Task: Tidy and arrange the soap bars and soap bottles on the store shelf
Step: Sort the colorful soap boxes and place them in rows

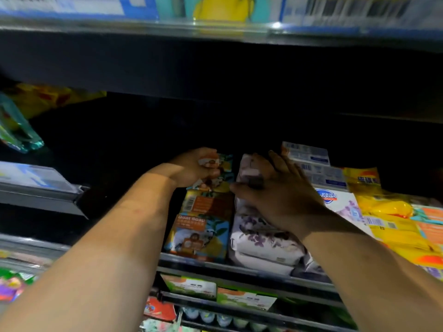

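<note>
A row of Goat Soap boxes [201,236] in orange and blue runs front to back on the middle shelf. My left hand [194,167] grips the rearmost Goat Soap box [223,173] of that row, fingers curled round its left side. To the right lies a row of white soap packs with purple flowers [261,238]. My right hand [275,188] rests on the rear white pack [250,168], thumb at its left edge and fingers spread over its top. The shelf's back is dark.
White Safeguard boxes [335,197] and yellow soap packs [383,207] fill the shelf to the right. The upper shelf edge [215,32] hangs close above. A price rail [43,190] juts out at left. Green boxes [191,286] sit on the shelf below.
</note>
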The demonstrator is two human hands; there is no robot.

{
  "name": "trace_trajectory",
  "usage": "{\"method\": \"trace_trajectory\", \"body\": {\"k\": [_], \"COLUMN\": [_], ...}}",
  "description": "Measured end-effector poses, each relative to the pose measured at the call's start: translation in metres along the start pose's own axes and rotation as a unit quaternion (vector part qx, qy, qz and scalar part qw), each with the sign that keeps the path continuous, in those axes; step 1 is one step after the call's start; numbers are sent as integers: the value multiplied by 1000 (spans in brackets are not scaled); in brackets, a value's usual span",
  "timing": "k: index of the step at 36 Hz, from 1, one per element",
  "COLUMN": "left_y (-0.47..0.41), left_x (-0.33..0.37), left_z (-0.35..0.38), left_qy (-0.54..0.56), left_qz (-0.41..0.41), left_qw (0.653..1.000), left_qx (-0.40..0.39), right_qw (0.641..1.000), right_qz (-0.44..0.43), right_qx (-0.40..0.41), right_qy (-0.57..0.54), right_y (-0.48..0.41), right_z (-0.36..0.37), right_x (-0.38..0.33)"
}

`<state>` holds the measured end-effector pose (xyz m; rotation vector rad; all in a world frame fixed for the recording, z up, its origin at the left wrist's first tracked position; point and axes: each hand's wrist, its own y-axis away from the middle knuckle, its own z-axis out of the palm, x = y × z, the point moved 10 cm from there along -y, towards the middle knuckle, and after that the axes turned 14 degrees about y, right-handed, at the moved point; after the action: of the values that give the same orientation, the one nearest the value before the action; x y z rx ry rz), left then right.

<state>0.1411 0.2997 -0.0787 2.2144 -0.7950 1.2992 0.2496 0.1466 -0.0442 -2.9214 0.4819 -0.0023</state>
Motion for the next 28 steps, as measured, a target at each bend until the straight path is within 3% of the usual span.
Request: {"method": "trace_trajectory", "body": {"k": [9,14,21,28], "left_y": [31,49,83,104], "left_x": [15,8,14,65], "left_z": [12,3,0,20], "left_qy": [-50,-130,-104,-152], "left_qz": [75,51,10,72], "left_qw": [996,990,994,980], "left_qx": [-10,11,38,104], "right_qw": [999,999,994,998], "right_qz": [20,26,2,26], "right_qx": [-2,-31,-106,-55], "right_qy": [-34,-36,-9,-11], "right_y": [4,4,7,42], "right_z": [-5,-2,-7,-30], "right_x": [1,0,-4,40]}}
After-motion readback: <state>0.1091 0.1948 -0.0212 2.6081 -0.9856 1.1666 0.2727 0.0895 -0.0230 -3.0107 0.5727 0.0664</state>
